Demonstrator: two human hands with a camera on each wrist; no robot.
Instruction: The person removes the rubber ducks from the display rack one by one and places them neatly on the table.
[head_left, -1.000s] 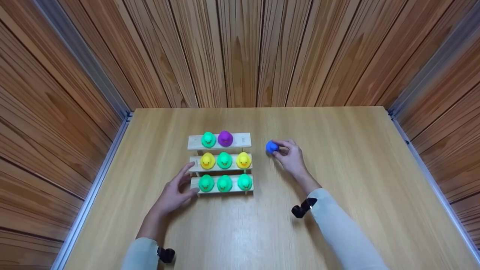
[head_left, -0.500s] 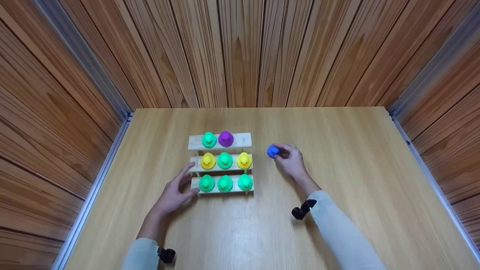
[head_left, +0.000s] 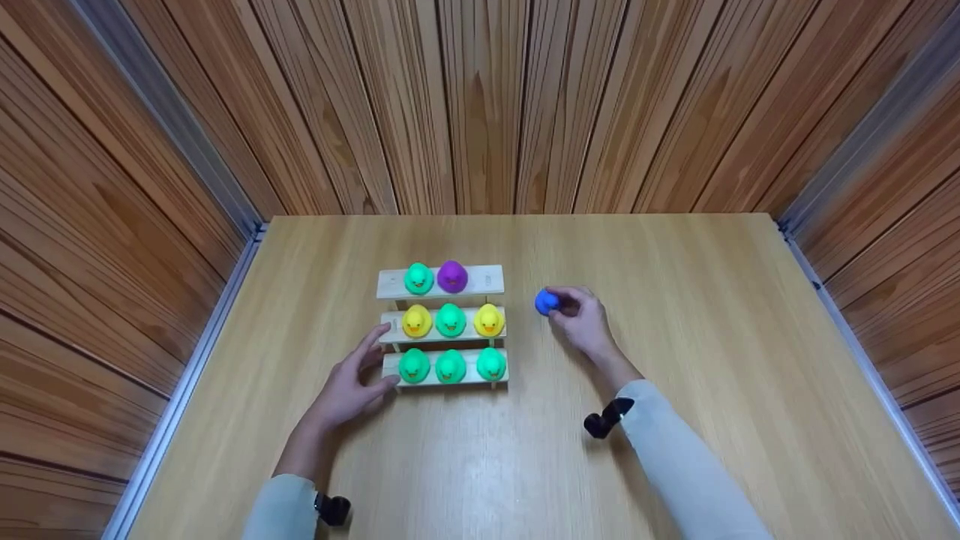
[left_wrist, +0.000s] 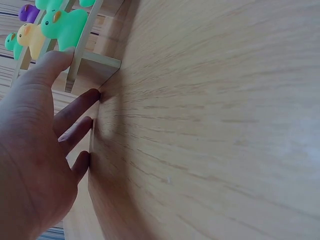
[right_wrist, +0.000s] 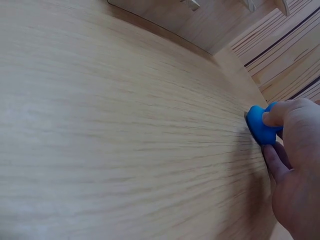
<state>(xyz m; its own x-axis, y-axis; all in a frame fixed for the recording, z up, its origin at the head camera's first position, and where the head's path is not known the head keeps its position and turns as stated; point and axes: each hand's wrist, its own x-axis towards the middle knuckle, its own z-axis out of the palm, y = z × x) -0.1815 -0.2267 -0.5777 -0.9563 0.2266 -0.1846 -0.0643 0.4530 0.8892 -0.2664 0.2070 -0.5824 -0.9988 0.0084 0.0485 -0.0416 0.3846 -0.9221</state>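
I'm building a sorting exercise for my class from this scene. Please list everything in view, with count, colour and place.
blue toy duck: one, blue, right of the stand
green toy ducks: five, green, one in back row, one in middle row, three in front
yellow toy ducks: two, yellow, both ends of middle row
purple toy duck: one, purple, back row
three-tier stand: one, pale wood, left of table centre
table: one, light wood, beneath everything
panelled walls: three, brown, back and sides
metal strips: several, grey, corners and table sides
wrist cameras: two, black, one per wrist
sleeves: two, pale, forearms
left hand: one, bare, stand's left end
right hand: one, bare, pinching blue duck
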